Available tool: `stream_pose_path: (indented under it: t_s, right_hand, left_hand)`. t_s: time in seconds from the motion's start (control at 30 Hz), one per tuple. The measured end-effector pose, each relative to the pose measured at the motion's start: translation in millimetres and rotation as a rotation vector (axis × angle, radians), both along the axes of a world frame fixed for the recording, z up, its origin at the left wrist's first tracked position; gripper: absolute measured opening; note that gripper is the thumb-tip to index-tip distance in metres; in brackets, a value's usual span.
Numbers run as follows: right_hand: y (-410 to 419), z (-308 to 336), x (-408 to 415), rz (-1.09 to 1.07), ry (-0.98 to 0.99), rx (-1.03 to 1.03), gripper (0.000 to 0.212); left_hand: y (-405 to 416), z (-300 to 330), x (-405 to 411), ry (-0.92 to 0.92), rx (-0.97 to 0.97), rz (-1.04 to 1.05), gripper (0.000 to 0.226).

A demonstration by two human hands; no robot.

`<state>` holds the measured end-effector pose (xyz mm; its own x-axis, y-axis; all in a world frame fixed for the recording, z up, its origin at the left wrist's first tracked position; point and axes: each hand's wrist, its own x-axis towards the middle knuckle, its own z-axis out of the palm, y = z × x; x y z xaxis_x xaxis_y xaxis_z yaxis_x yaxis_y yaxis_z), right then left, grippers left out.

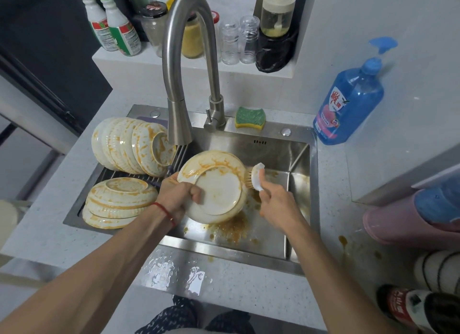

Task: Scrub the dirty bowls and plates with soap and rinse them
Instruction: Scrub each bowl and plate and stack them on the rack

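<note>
Pretty clearly a home kitchen. There's a small steel sink (298, 159) set into a pale speckled counter (249, 291), with a tall curved tap (184, 67) over it. A sponge (250, 117) sits on the sink's back edge, a blue pump bottle of dish soap (348, 102) stands beside it, and a ledge behind holds jars (154, 27) and sauce bottles (119, 27). Sauce-smeared dishes (129, 144) are stacked on a rack.

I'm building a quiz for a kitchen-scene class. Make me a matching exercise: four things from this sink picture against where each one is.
Things:
1. sponge
2. blue soap bottle
3. brush
4. stained plate

Places:
A. gripped by the left hand
B. on the sink's back ledge, beside the faucet
C. held in the right hand
D. on the counter right of the sink

Pairs: 1-B, 2-D, 3-C, 4-A
</note>
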<state>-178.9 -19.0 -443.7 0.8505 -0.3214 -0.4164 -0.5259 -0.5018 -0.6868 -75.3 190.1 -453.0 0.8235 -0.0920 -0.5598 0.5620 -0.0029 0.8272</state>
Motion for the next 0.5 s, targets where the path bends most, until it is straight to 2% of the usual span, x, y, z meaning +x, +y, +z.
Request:
stream_pose_path:
  t_s: [0.13, 0.27, 0.33, 0.4, 0.5]
  right_hand:
    - [9, 5, -8, 0.095, -0.006, -0.014, 0.061]
    - [5, 1, -11, 0.003, -0.012, 0.03, 0.06]
    - [14, 5, -19, 0.091, -0.007, -0.017, 0.061]
    - [12, 4, -19, 0.089, -0.004, -0.048, 0.061]
    - [6, 1, -16, 0.029, -0.004, -0.047, 0.061]
  left_hand:
    - [4, -3, -1, 0.016, -0.064, 0.043, 0.082]
    - [6, -5, -7, 0.052, -0.133, 0.032, 0.097]
    - [7, -6, -8, 0.085, -0.166, 0.026, 0.099]
    - [4, -1, -9, 0.127, -0.184, 0.03, 0.093]
    - [-9, 9, -13, 0.182, -0.238, 0.028, 0.058]
